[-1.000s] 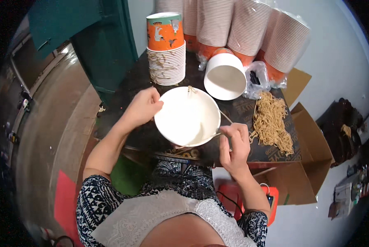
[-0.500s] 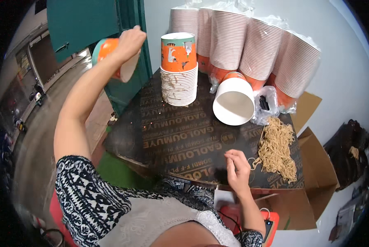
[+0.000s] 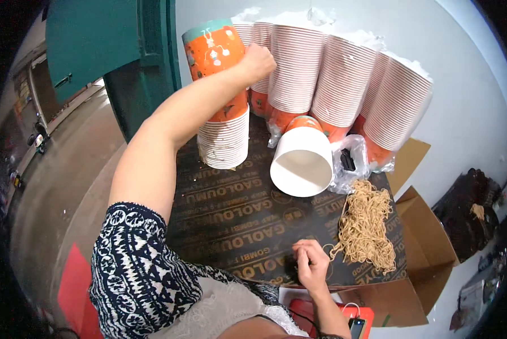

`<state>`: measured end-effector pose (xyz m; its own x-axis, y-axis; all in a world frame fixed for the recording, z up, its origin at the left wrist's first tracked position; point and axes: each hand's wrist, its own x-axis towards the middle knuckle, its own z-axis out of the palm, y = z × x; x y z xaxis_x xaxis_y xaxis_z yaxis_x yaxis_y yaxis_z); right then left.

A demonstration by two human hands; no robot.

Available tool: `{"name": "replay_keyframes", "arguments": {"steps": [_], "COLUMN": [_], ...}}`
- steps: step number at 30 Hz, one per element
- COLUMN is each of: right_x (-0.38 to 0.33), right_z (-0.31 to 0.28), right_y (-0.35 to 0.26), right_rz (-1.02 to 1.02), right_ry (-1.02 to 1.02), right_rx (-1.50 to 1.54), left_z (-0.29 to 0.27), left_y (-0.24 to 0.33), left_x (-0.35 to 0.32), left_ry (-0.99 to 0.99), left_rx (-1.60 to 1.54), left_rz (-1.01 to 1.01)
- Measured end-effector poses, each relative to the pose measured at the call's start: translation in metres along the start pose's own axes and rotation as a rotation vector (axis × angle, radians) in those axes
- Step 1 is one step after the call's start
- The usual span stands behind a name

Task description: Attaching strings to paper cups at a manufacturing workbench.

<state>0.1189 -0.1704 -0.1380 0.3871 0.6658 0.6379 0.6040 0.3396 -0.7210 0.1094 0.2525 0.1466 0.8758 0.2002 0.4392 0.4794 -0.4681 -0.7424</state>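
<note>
My left hand (image 3: 258, 63) is closed at the right side of an orange and green paper bucket (image 3: 211, 48), its fingertips hidden behind. That bucket is upside down above a stack of inverted paper buckets (image 3: 224, 144). The stack shows as white rims with pale specks on them. My forearm crosses in front, so I cannot see how far the upper bucket is seated. My right hand (image 3: 311, 263) rests at the table's near edge, fingers curled, nothing visible in them. Beside it lies a heap of tan cord-like strands (image 3: 366, 229), one loop reaching toward my fingers.
Several tall plastic-wrapped stacks of paper buckets (image 3: 296, 70) line the wall. A single bucket (image 3: 302, 164) lies on its side, mouth toward me, beside a clear plastic bag (image 3: 349, 161). An open cardboard box (image 3: 428, 237) stands right of the dark table (image 3: 225, 226); a green door (image 3: 95, 39) is far left.
My left hand has swung the bucket from the far left rightward, over the stack. My view has shifted a little left. My right hand stays curled at the table's edge.
</note>
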Motion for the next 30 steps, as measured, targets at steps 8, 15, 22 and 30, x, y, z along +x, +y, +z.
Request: {"name": "replay_keyframes", "arguments": {"steps": [8, 15, 22, 30], "right_x": [0.003, -0.001, 0.004, 0.046], "right_z": [0.001, -0.001, 0.005, -0.008], "right_y": [-0.006, -0.004, -0.007, 0.012], "right_rz": [-0.007, 0.059, 0.014, -0.017], "right_ry": [0.002, 0.015, 0.01, 0.127], "right_rx": [-0.056, -0.059, -0.127, -0.38], "left_z": [0.012, -0.041, 0.011, -0.014], "left_y": [0.051, 0.027, 0.017, 0.118], "left_x": [-0.031, -0.088, -0.148, -0.183], "left_ry": [-0.03, 0.781, 0.489, 0.454], "left_rx": [-0.098, -0.231, -0.231, -0.857], "left_rz": [0.033, -0.273, -0.479, -0.264]}}
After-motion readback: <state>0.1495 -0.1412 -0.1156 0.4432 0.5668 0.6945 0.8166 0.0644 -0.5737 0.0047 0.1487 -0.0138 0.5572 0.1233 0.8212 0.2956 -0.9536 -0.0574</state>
